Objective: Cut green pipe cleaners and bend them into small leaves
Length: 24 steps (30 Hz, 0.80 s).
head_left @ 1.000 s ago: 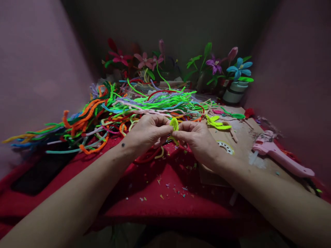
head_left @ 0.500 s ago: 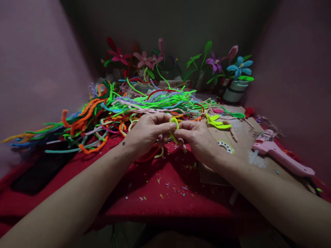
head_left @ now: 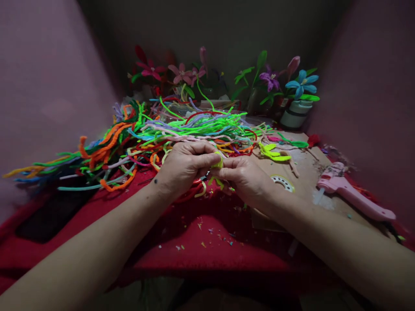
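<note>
Yellow loop's gone from standing tall to squished between the fingertips

So a second ago the yellow fuzzy stem point(head_left: 221, 163) stuck up as a tall loop between the two hands, and now it's bunched down low with most of it covered by fingers. The right hand point(head_left: 248, 178) has nudged in a bit closer to the left hand point(head_left: 184, 166) too. The big stuff around them is basically where it was.

Left thumb and index are pinched together on the top bit of the stem, and the right thumb and index are clamped on it from the other side. Fingertips are practically touching. A short yellow end pokes out underneath, over the red cloth point(head_left: 181, 259). Can't tell what the lower fingers are gripping, if anything.

Right behind the hands there's a messy pile of fuzzy stems point(head_left: 201, 125), loads of green, orange and pink. Just past the right hand, a yellow petal cluster point(head_left: 274, 153) sits at the edge of the cardboard point(head_left: 303, 177), near a white ring with holes point(head_left: 282, 183). Further right is a pink glue gun point(head_left: 355, 194). Dark phone point(head_left: 53, 216) over on the left, fuzzy flowers point(head_left: 302, 85) along the back.
</note>
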Motion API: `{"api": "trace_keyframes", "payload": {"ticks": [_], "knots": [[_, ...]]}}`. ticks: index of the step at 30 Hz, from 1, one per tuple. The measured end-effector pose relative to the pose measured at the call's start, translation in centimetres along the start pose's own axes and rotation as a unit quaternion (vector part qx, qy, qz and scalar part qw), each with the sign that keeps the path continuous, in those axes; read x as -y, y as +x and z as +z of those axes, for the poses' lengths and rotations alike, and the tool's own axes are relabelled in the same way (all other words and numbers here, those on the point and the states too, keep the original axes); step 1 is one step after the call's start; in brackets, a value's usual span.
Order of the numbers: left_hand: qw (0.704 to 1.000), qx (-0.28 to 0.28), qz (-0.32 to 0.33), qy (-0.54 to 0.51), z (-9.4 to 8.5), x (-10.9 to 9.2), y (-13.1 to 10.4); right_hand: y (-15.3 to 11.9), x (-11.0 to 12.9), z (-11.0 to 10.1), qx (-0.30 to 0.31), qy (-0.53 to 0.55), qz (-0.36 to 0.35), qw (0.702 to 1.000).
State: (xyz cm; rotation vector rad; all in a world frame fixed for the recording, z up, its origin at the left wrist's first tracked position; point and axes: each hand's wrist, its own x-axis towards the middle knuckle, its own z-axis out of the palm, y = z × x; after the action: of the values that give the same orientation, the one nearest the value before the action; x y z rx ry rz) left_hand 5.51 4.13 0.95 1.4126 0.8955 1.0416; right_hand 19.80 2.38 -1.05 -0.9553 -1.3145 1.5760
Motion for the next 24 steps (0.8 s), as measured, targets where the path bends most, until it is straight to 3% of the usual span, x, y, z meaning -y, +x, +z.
{"api": "trace_keyframes", "payload": {"ticks": [4,10,20,24], "knots": [[0.999,-0.001,-0.022,-0.024,-0.1,0.4,0.3,0.2,-0.2,-0.2,-0.012,0.024,0.021,0.999],[0.988,0.124,-0.093,-0.005,-1.3,0.2,0.7,0.0,0.2,-0.2,0.005,0.018,0.024,1.0],[0.993,0.036,-0.028,0.105,-0.1,-0.9,0.2,-0.1,-0.2,-0.2,-0.012,0.005,-0.011,1.0],[0.989,0.021,-0.004,0.144,-0.1,-0.7,0.3,-0.1,-0.1,-0.1,-0.036,-0.074,-0.036,0.996]]}}
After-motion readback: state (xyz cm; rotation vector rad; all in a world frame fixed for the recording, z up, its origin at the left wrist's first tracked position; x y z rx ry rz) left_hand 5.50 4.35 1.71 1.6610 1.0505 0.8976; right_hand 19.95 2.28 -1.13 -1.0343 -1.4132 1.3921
